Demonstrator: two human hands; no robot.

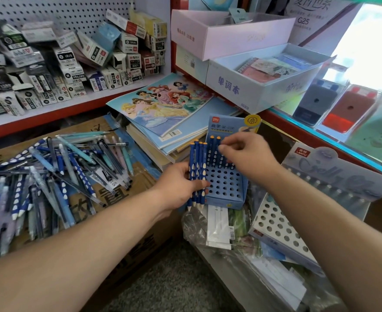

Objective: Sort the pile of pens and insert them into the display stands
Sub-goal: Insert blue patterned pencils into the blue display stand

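At the middle of the view, over the front left corner of the blue display stand (225, 184), the left hand (176, 188) grips a bundle of dotted blue pens (198, 167). The thumb lies across the front of the bundle low on the barrels and the fingers wrap behind, so the pens stand side by side in a flat row. Their long axis runs near upright, orange ends at the top and pale tips pointing down past the stand's front edge. The left forearm reaches in from the lower left, palm turned towards the stand.

Two standing pens (214, 152) of the same kind sit in the back row of holes, orange ends up. The right hand (248, 158) hovers just beside them, wrist bent, knuckles up, thumb and curled fingers drawn together at the pens' tops; whether they pinch a pen I cannot tell. The right forearm comes in from the lower right.

The pile of pens (50, 176) lies strewn at mixed angles on a cardboard box (122, 199) to the left. A white perforated stand (280, 230) rests tilted at the right.
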